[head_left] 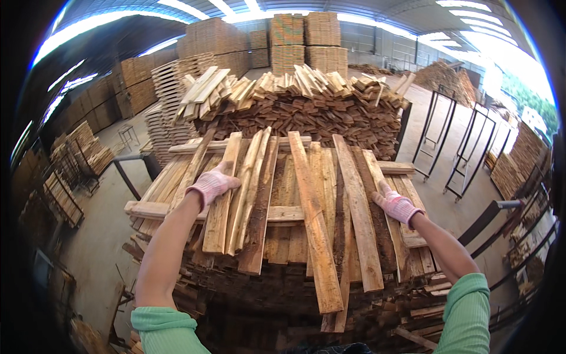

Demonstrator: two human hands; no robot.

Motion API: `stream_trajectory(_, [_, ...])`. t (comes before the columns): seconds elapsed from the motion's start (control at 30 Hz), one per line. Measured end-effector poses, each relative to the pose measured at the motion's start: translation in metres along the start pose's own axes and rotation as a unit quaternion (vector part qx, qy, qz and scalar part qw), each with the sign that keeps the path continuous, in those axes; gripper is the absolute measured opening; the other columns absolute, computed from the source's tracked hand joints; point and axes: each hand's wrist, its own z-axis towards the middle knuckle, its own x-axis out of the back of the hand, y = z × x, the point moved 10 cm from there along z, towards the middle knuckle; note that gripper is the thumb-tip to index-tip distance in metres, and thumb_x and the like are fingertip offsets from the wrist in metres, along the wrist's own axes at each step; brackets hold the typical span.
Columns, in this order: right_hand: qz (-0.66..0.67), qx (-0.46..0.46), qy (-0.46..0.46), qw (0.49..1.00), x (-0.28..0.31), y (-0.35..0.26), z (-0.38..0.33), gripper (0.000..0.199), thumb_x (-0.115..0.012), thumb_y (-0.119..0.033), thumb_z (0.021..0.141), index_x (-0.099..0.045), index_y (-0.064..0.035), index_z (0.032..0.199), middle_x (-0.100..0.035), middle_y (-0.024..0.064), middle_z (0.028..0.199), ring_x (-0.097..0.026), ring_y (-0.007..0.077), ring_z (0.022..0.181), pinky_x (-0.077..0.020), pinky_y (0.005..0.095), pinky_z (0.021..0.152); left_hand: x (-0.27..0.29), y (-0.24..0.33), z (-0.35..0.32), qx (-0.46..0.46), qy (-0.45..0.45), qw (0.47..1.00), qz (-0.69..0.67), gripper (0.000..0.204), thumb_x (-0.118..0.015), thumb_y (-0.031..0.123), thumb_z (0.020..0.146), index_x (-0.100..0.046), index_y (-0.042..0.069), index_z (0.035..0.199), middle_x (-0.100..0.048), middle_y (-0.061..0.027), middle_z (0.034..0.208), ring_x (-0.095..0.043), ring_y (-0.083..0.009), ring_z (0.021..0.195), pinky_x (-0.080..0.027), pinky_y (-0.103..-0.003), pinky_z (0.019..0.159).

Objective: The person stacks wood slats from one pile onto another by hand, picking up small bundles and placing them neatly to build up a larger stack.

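Nearest to us are our own green sleeves (pixel 168 330) at the lower edge, both forearms reaching out over a stack of rough wooden slats (pixel 295 218). Our left hand (pixel 211 184), in a pale knitted glove, rests on one light slat (pixel 223 194) at the left of the top layer, its fingers (pixel 227 177) curled over that slat's far half, closed on it as far as we can tell. Our right hand (pixel 396 204), gloved the same way, lies flat near the right edge of the layer, fingers spread and gripping nothing that we can see.

The slats look to us stiff, dry and fairly light one by one, with rough, splintery faces and bark-dark edges; a pinch across the narrow width near mid-length should balance one best. Their long axes run away from us toward the bigger heap of slats (pixel 300 100) beyond, fanning a little, and their near ends overhang the stack below. They sit on crosswise boards (pixel 283 213) that run left to right. Tall stacks of pallets (pixel 306 41) stand far behind, and black metal frames (pixel 466 147) to the right.
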Motion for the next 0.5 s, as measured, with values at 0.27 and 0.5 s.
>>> stream_trajectory(0.27, [-0.05, 0.138, 0.007, 0.989, 0.025, -0.246, -0.015, 0.059, -0.055, -0.037, 0.099, -0.044, -0.0076, 0.149, -0.063, 0.0187, 0.112, -0.061, 0.0181, 0.082, -0.0534, 0.0362, 0.069, 0.049, 0.012, -0.03, 0.007, 0.073, 0.997, -0.025, 0.08, -0.064, 0.014, 0.083, -0.033, 0.012, 0.157, -0.068, -0.017, 0.108, -0.063, -0.0218, 0.079, -0.054, -0.037, 0.073])
stream_trajectory(0.5, [0.114, 0.043, -0.126, 0.985, -0.08, -0.357, 0.035, 0.097, -0.053, -0.06, 0.094, -0.019, 0.0049, 0.157, -0.046, 0.0338, 0.147, -0.04, 0.0338, 0.145, -0.0349, 0.0393, 0.117, 0.003, -0.006, -0.007, 0.03, -0.042, 0.971, 0.235, 0.085, -0.054, 0.037, 0.086, -0.021, 0.015, 0.161, -0.048, -0.0322, 0.146, -0.054, -0.0407, 0.131, -0.043, -0.045, 0.111])
